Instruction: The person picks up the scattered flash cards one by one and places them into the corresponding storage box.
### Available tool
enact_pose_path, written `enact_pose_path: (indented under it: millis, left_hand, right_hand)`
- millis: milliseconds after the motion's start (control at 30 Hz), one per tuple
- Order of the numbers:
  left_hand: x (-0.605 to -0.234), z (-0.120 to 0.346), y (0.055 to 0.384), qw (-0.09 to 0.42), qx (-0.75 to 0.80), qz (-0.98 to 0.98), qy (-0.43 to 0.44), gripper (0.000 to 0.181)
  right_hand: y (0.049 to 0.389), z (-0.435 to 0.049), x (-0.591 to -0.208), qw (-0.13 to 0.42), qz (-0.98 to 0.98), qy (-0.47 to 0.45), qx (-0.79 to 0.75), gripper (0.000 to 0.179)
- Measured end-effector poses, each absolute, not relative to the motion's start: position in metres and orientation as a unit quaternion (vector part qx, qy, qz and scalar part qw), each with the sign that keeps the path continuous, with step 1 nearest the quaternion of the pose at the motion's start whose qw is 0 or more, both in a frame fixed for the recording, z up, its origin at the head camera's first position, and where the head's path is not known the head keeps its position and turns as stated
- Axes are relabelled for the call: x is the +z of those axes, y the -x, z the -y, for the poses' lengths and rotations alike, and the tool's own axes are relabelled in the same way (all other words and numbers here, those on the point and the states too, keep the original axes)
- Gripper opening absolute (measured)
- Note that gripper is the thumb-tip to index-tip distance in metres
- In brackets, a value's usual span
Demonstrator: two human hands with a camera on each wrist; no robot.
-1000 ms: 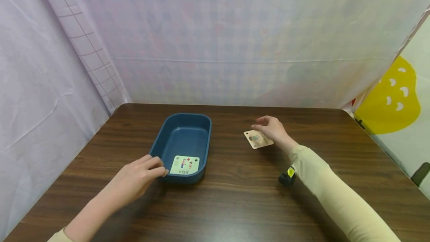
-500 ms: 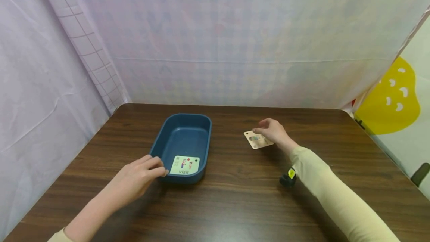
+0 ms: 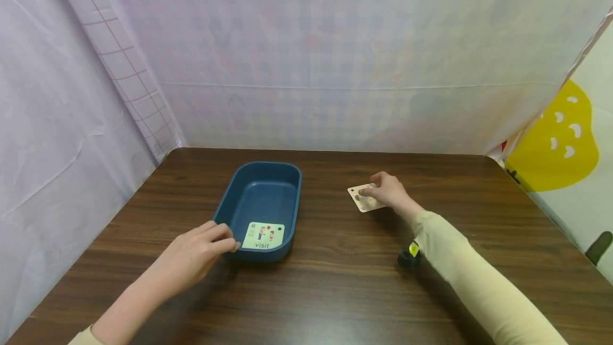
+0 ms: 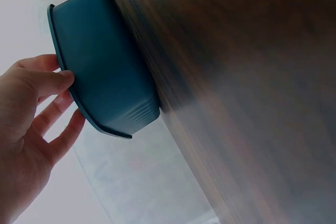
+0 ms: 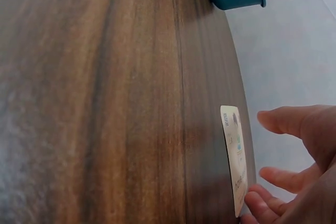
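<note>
A deep blue rectangular plastic tray (image 3: 268,196) stands on the table, left of centre. My left hand (image 3: 193,252) pinches its near left rim, with the thumb (image 4: 58,81) on the outer wall in the left wrist view. Flat inside the tray's near end lies a pale green picture card (image 3: 263,236) printed "visit". To the right, a cream picture card (image 3: 366,205) with a corner hole lies on the tabletop. Over its right part is my right hand (image 3: 391,194). In the right wrist view, some fingertips (image 5: 257,203) are at the card's edge, while the thumb stays apart from it.
The dark wood-grain table (image 3: 325,292) ends at a hanging pale curtain (image 3: 335,68) at the back. A black wrist device (image 3: 409,257) with a yellow mark hangs below the right sleeve (image 3: 469,260). A yellow printed shape (image 3: 557,142) shows at far right.
My right hand has come down and slightly nearer, covering more of the cream card. The left hand, the tray and the green card stay in place.
</note>
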State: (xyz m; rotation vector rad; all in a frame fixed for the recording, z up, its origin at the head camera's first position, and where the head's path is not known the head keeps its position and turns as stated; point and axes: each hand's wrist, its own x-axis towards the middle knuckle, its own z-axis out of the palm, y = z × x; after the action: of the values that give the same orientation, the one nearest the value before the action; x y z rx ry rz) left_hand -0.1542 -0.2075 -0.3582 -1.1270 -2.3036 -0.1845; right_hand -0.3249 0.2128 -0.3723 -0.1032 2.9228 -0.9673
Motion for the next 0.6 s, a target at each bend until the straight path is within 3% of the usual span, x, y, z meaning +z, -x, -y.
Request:
enact_pose_path:
  millis: [367,600]
  left_hand:
    - [-0.3597,0.2094,0.1553,0.275,-0.071,0.86,0.424,0.031]
    - [-0.3597,0.2093,0.1556,0.282,-0.071,0.857,0.424,0.039]
  right_hand:
    - [0.3238,-0.2081,-0.3749,0.043,-0.961,-0.014,-0.271,0.072]
    - [0.3236,-0.2042,-0.3786,0.036,-0.966,-0.03,-0.253,0.075]
